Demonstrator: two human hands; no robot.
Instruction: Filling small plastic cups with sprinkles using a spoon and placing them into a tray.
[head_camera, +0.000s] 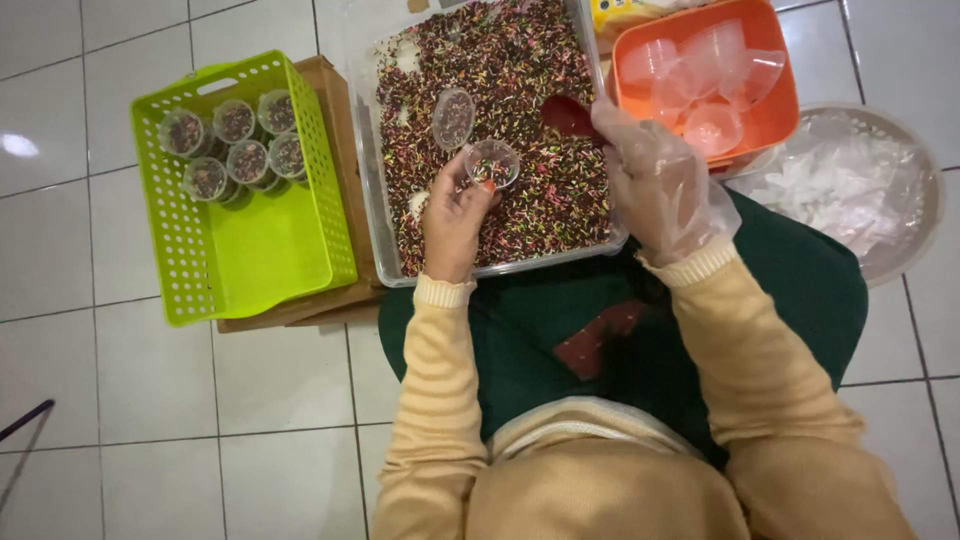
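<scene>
Filling step: left hand (455, 215) fingers grip small clear plastic cup (492, 161) over clear tub of multicoloured sprinkles (520, 120); gloved right hand (655, 180) closed on red scoop (568, 115). Next needs steady pour.

Tan ribbed-cuff sleeves, dark green skirt, clear plastic glove on right hand (655, 175).

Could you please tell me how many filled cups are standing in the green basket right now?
5: all cluster in the far corner of the green basket, three filled cups along the back wall and two in front; lower ones may hide beneath.
</scene>
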